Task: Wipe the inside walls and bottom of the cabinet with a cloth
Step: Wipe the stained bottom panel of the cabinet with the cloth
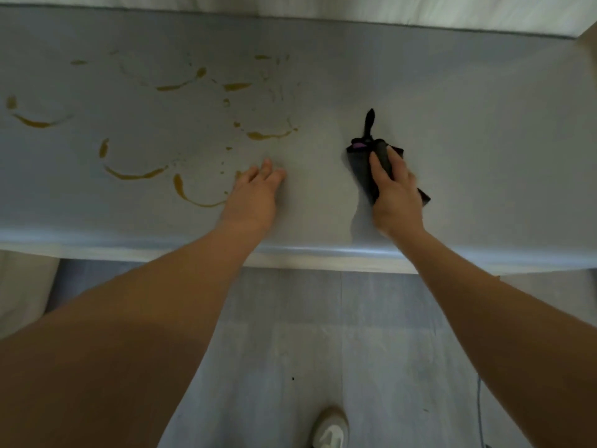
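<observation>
Both hands (255, 195) (395, 192) flat, outstretched.

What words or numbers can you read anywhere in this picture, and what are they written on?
None: no words, numbers or signs can be read here.
The dark cloth under the right hand has a small purple tag, too blurred to show any writing.
The grey surface carries only yellow-brown stains, not letters.
The shoe shows no readable mark.

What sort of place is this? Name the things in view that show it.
Probably a room at home: a pale grey surface with yellow-brown stains, grey plank flooring, and a right hand pressing a dark cloth.
</observation>
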Available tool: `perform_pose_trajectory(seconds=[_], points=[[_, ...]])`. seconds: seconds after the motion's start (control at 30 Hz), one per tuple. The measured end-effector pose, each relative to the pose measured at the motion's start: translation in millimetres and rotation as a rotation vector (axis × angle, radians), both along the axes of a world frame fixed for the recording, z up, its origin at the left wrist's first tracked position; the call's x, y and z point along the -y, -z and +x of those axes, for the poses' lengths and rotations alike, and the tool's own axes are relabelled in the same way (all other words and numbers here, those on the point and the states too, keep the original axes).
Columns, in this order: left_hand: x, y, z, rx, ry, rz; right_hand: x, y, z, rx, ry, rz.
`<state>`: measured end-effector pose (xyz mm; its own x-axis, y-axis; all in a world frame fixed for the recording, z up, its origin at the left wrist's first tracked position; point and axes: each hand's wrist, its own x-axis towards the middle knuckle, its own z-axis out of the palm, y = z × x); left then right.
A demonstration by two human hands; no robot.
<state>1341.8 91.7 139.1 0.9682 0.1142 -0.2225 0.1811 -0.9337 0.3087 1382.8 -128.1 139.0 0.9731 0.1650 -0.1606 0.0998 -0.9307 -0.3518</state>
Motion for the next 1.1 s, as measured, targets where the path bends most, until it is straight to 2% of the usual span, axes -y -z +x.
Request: perform_pose_trajectory(seconds=[0.13,0.27,0.33,0.43,0.5,0.57,0.7,0.83,1.0,1.1], points=[[-1.1,1.8,-2.2,0.005,0.004,-0.06,-41.8,2.7,-42.4,0.047,-0.077,0.069],[-4.2,4.2,-1.9,0.033,0.052,-0.01,-51.4,2.4,-63.2,0.052,-0.252,0.088],[-6.6,6.2,1.3,0.038,0.079,0.003,-28.2,0.5,-48.9,0.044,-0.2,0.074],[-13.6,12.0,7.1,0.051,0.102,-0.001,1.4,-2.9,-31.3,0.005,0.132,0.133],[-15.5,16.2,9.6,0.056,0.113,-0.005,-5.7,-1.6,-31.8,0.004,0.213,0.061],[-14.4,17.9,10.9,0.067,0.118,0.012,-28.7,1.0,-37.1,0.036,0.171,0.013],[-12.7,11.5,8.5,0.095,0.12,0.037,-84.2,6.7,-52.9,0.063,-0.033,0.072],[-16.7,3.4,-3.8,0.16,0.088,-0.067,-74.1,2.5,-43.7,0.049,-0.154,0.17],[-33.1,-2.1,-28.0,0.216,0.051,0.047,-26.6,-0.4,-32.5,0.054,0.098,0.058],[-50.2,-2.3,-40.8,0.232,0.062,0.098,-58.9,4.2,-42.6,0.092,0.102,0.044]])
